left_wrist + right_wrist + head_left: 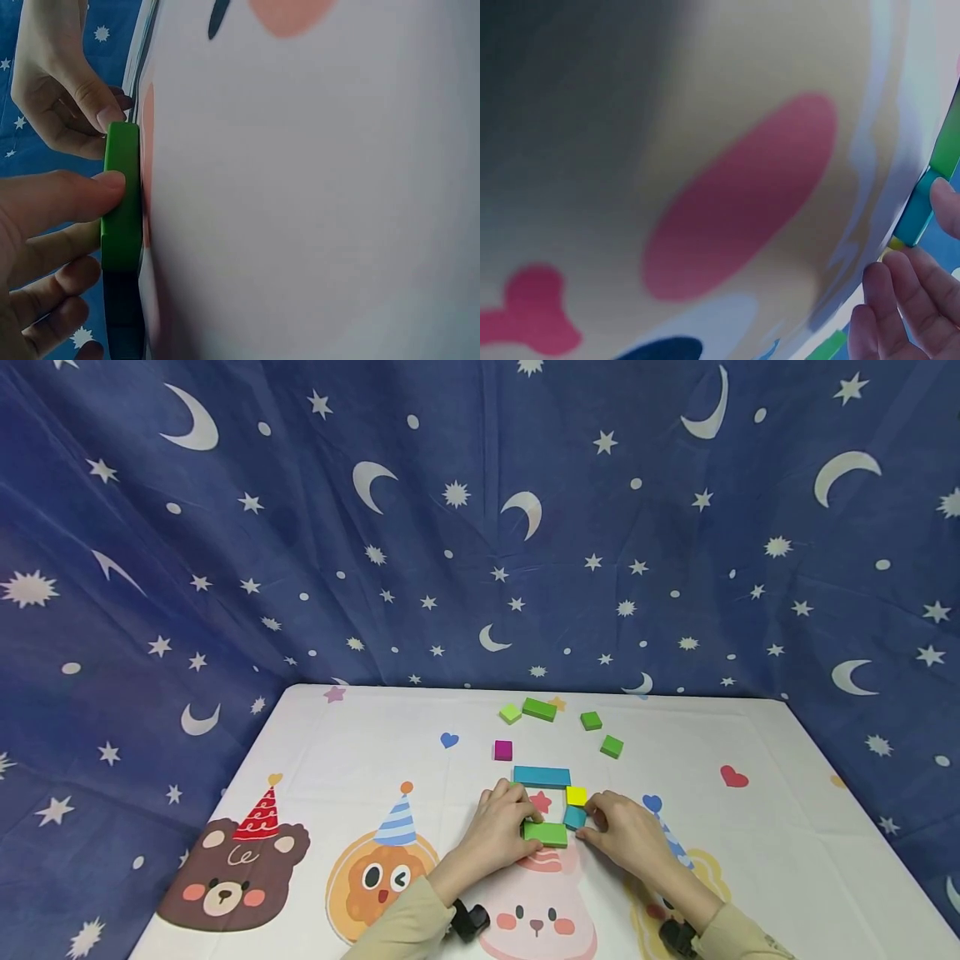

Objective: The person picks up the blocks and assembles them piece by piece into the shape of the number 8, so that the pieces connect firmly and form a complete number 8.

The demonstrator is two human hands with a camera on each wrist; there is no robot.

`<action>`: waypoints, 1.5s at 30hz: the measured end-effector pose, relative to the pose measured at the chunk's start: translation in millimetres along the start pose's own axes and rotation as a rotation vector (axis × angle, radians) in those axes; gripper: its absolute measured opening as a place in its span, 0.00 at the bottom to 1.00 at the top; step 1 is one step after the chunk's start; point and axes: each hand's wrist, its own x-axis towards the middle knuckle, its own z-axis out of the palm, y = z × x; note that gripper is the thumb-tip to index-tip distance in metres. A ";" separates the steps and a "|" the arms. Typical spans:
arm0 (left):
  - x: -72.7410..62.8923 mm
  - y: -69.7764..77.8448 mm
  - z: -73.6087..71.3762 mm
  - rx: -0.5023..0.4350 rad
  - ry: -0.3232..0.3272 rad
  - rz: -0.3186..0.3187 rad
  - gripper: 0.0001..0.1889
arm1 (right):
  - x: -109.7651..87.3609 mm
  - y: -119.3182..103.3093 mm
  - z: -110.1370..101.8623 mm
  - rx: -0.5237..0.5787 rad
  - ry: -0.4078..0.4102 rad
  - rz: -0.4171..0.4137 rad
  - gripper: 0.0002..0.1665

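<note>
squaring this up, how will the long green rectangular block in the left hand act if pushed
The long green rectangular block will probably slide rather than roll, given its flat faces. It looks stiff, its edges straight under the fingers of the left hand. Lying lengthwise on the white cloth, it seems unlikely to tip.

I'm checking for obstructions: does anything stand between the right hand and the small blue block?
Nothing visible does: the right hand is right at the small blue block. The yellow block sits just behind it and the long green block to its near left, neither in between.
</note>
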 end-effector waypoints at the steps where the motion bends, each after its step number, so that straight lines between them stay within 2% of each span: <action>1: 0.1 0.0 -0.1 -0.003 -0.001 0.000 0.14 | -0.1 -0.1 -0.2 0.003 -0.001 0.004 0.19; 12: -2.8 -1.8 1.0 -0.018 -0.001 -0.008 0.15 | -2.7 0.1 -5.9 0.039 -0.002 0.029 0.19; 21: -3.8 -3.7 -2.8 -0.054 0.037 -0.010 0.11 | -2.8 1.2 -10.6 0.071 -0.002 0.044 0.15; 37: 10.0 -8.1 -12.5 -0.103 0.110 -0.014 0.08 | 5.1 13.9 -19.0 0.118 0.063 0.010 0.13; 45: 19.7 -16.0 -15.8 -0.148 0.104 -0.038 0.09 | 15.6 21.5 -22.3 0.128 0.101 -0.003 0.12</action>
